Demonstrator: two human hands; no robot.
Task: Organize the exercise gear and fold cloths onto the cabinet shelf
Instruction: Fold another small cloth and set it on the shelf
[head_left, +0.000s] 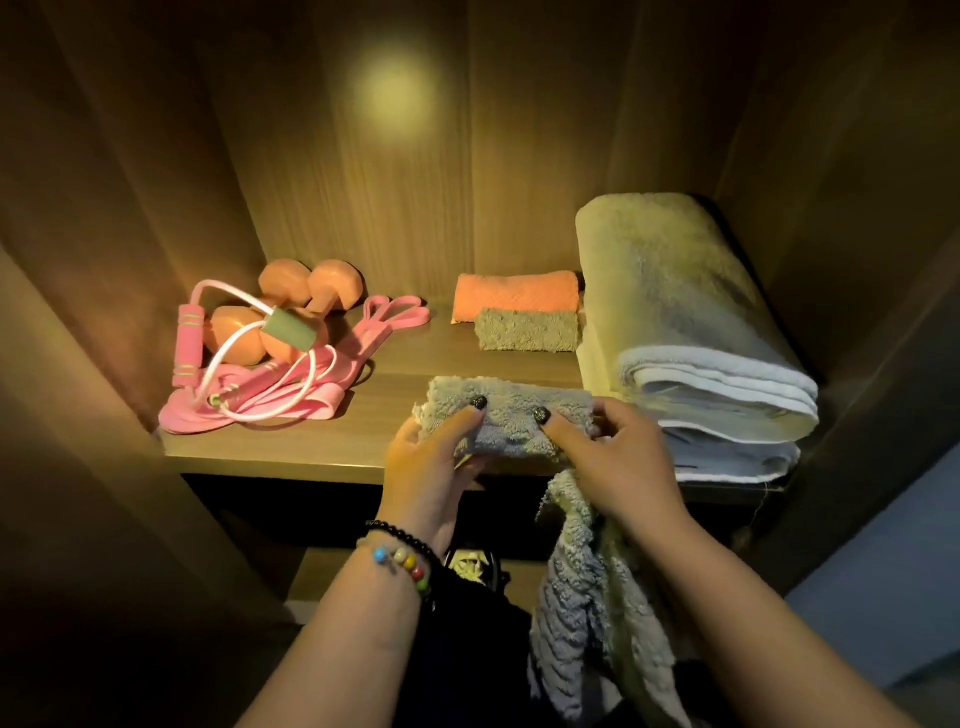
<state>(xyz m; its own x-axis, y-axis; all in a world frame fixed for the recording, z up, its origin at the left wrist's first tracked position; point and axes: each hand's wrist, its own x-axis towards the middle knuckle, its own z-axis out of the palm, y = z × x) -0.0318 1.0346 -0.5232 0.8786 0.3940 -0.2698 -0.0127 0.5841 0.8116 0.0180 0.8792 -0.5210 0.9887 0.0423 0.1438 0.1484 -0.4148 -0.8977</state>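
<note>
Nearest to us, our two forearms reach up from the bottom edge; a beaded bracelet (402, 561) w/ colored beads sits on the left wrist. Our right hand (621, 460) pinches the right end of a folded gray cloth (511, 418), index finger laid on top, while a loose gray cloth (582, 613) hangs down under that hand, below shelf level. Our left hand (434, 467) grips the folded cloth's left end, index on top, the other fingers curled beneath. That cloth rests at the front edge of the wooden shelf (291, 441), approx. center.

Shelf is brown wood grain, lit warm, w/ a bright light spot on the cabinet back panel (397, 98). Wood side walls close in on both sides. Left side: orange dumbbells (306, 291) at the rear, a pink jump rope (187, 343) and pink resistance bands (395, 314) tangled over and beside them. Mid-rear: a folded orange cloth (514, 293) w/ a small gray-green folded cloth (527, 330) just in front, touching. Right: large folded towels (685, 322) stacked, overhanging the shelf's front edge. Below, a lower shelf is dim; we can't tell what's on it.
</note>
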